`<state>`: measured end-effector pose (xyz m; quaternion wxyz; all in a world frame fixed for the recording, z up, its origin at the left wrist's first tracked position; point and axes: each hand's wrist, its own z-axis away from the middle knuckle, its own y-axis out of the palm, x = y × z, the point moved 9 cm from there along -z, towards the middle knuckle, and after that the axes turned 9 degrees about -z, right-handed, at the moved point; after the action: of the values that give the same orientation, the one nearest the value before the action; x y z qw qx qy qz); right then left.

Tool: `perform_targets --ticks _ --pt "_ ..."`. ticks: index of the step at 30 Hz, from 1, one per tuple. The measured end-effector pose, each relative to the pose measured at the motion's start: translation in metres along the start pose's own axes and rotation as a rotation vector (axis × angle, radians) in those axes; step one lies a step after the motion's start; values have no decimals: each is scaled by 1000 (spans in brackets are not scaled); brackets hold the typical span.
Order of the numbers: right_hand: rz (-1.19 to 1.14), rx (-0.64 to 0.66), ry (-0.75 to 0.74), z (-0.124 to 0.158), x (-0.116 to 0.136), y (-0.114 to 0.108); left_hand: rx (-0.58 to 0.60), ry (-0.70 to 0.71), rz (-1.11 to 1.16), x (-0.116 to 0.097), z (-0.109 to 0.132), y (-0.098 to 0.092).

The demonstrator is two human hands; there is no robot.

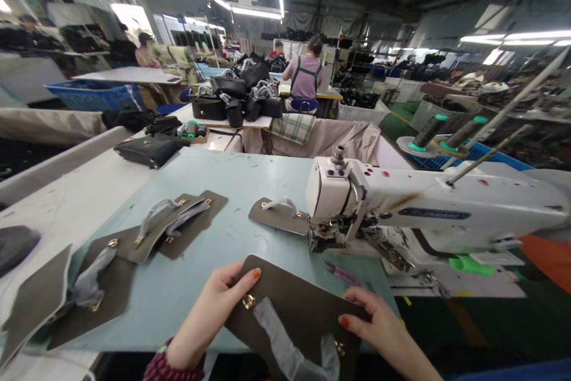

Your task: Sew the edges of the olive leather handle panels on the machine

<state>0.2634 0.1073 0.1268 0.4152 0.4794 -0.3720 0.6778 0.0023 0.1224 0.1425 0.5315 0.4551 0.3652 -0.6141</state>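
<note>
Between my two hands is a dark olive bag flap [307, 298] with gold fittings and a handle [281, 339] wrapped in pale film. My left hand [218, 304] grips its upper left edge, thumb on top. At the right edge my right hand [375, 321] pinches it with thumb and fingers. The flap is tilted over the table's front edge, its lower part cut off by the frame. Just beyond it, thread snips [342, 274] with pinkish handles lie on the table. Another flap with a wrapped handle [279, 214] rests beside the sewing machine's needle area.
A white sewing machine [419, 197] occupies the right side, with thread cones [430, 131] behind. More handled flaps [173, 226] overlap on the left of the pale green tabletop [241, 179]. Black bags [241, 90] are piled farther back, near a seated person [306, 75].
</note>
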Motion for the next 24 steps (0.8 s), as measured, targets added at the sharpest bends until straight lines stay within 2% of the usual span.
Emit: perform_targets --ticks 2,5,9,13,16,19,21,24 --pt "-122 -50 21 1 -4 -7 -107 -71 80 14 1 -15" --pt "-265 -107 -15 2 6 -1 -247 -184 149 35 6 -35" --pt "-357 -90 -82 0 24 19 -341 -293 184 60 12 -51" --pt "-350 -50 -122 -1 28 27 -414 -312 160 73 18 -63" --pt "-321 -88 -146 -3 27 23 -428 -308 173 74 20 -66" --pt "-341 -147 -176 -3 28 16 -382 -331 198 74 19 -62" --pt "-407 -145 -157 -3 27 18 -337 -344 195 75 17 -57" --pt "-614 -111 -93 -3 20 32 -277 -330 196 79 11 -45"
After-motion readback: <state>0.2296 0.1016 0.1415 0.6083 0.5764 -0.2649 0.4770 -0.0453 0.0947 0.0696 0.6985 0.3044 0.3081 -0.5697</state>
